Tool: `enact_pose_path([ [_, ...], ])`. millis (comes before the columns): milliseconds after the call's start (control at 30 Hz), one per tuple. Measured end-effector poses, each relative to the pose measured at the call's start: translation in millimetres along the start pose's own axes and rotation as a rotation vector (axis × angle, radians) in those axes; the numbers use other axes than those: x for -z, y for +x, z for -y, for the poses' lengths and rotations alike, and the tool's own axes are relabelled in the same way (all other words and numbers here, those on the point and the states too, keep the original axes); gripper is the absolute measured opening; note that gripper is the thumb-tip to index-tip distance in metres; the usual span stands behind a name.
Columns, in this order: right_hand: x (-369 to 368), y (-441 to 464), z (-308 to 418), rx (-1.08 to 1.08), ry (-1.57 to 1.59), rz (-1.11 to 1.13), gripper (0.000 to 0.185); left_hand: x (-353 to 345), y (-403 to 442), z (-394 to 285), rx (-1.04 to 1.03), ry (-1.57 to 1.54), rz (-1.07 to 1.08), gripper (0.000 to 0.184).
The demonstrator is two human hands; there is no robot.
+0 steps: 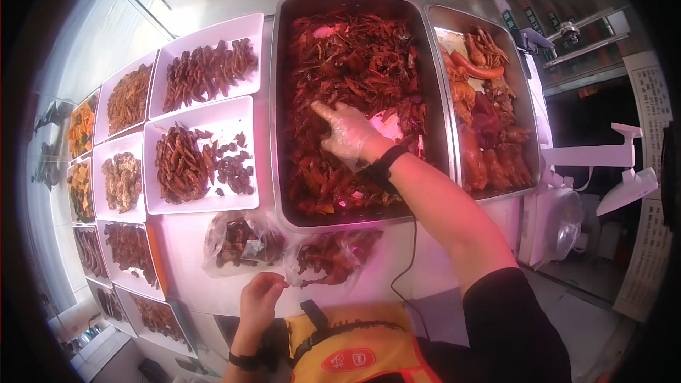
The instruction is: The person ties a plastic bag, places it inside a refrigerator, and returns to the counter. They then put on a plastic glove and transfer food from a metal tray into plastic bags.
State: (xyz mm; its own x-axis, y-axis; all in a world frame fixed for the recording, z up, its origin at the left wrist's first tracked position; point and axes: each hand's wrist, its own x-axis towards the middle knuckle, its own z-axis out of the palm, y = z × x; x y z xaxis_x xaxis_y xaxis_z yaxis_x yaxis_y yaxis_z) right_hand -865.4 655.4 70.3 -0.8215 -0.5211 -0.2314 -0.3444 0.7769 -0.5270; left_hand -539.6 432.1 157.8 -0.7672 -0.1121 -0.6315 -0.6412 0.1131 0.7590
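My right hand (347, 130), in a clear plastic glove, reaches into the large metal tray (442, 128). Its fingers are apart over the dark red braised meat pieces (355, 64), and I make out nothing held. My left hand (261, 301) is bare, its fingers curled in, near the front of the counter; nothing shows in it. Just beyond it lie two clear plastic bags of dark meat: one bag (245, 241) to the left and another bag (333, 255) to the right, below the tray's near edge.
White trays of dark meat pieces, such as the tray (248, 120), stand to the left. A narrower metal tray (489, 188) with a sausage (477, 67) and other cooked meats adjoins on the right. A black cable (411, 255) runs down the counter front.
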Motion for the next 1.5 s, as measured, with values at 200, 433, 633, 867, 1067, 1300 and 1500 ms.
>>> enact_pose_path([
  [200,4,-24,51,0.143,-0.321,0.543,0.052,9,-3,5,-0.04,-0.02,-0.033,0.012],
  [433,53,-99,-14,0.126,-0.512,0.417,0.036,17,-1,18,0.022,-0.027,-0.049,0.012],
  [633,66,-105,-5,-0.21,-0.606,0.421,0.035,16,-1,27,0.01,-0.043,-0.04,0.012],
  [867,5,-68,62,0.312,-0.107,0.468,0.059,15,-3,25,0.02,-0.063,-0.051,0.012],
  [1067,10,-50,52,0.298,-0.617,0.693,0.045,18,-7,12,0.034,-0.007,-0.068,0.013],
  [1300,63,-99,-24,-0.093,-0.287,0.275,0.052,24,-5,36,0.041,-0.099,-0.095,0.012],
  [1500,37,-110,-35,-0.362,-0.129,0.33,0.078,25,-3,51,0.06,-0.042,-0.058,0.015],
])
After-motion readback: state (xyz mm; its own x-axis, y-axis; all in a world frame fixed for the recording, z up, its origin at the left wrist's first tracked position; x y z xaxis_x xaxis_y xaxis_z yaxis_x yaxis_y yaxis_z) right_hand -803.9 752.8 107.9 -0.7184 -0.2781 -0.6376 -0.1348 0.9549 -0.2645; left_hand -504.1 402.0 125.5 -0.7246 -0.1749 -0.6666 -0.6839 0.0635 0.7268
